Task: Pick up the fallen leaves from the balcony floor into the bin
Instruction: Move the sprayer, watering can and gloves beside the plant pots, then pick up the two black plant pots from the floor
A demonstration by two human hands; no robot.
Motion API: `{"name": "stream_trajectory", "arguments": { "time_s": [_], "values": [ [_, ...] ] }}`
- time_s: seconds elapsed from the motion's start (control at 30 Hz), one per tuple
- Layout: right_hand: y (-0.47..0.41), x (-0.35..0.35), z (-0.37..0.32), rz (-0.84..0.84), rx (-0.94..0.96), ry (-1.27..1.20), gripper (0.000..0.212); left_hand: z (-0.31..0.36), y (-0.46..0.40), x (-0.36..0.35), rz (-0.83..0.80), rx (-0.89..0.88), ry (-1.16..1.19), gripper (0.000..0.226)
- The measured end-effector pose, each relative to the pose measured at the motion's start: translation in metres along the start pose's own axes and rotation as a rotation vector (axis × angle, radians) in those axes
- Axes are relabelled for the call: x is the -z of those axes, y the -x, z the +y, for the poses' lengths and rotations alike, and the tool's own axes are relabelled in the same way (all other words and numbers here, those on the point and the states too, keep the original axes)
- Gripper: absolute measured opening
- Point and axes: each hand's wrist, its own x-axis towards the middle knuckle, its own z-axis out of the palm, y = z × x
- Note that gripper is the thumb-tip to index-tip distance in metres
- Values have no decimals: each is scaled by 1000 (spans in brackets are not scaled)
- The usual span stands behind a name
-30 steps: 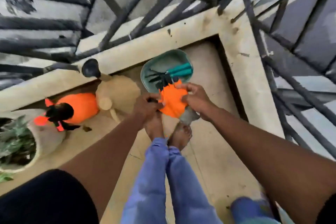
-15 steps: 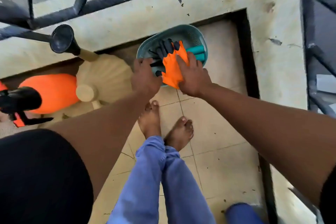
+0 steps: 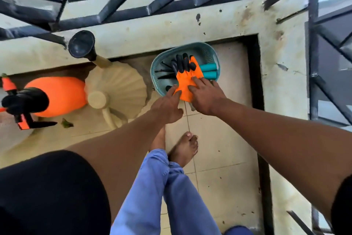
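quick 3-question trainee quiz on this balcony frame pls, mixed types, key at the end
1. True or false: the orange gloves lie across the teal basket.
2. Which stands nearest the basket on the floor? A) orange sprayer B) beige watering can C) green leaf
3. Fill in: both the left hand and the right hand touch the ____.

Key: 1 true; 2 B; 3 gloves
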Motion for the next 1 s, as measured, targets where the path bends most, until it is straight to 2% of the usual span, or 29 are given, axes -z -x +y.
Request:
{"name": "stream_trajectory", "arguments": {
  "time_s": [0.07, 0.27, 0.37, 0.47, 0.57, 0.63, 0.7, 0.83, 1.0],
  "values": [
    [11, 17, -4, 9, -8, -1, 66, 0, 15, 9, 9, 11, 59, 72],
    [74, 91, -40, 5, -36, -27, 56, -1, 106, 33, -38, 177, 314, 48],
    [114, 133, -74, -13, -26, -57, 53, 1, 174, 44, 12, 255, 445, 42],
    [163, 176, -110, 15, 13, -31, 42, 15, 253, 52, 98, 235, 575, 60],
    [219, 218, -152, 78, 79, 24, 37, 31, 344, 65, 168, 290, 638, 40],
    [259, 237, -182, 100, 145, 87, 36, 32, 401, 64, 242, 347, 745, 47],
    [298, 250, -215, 109, 210, 131, 36, 26, 452, 57, 340, 379, 833, 40],
    [365, 252, -282, 66, 330, 262, 40, 11, 542, 36, 525, 482, 1007, 30],
    [436, 241, -382, 45, 477, 338, 36, -14, 649, -18, 640, 632, 1208, 28]
  ]
}}
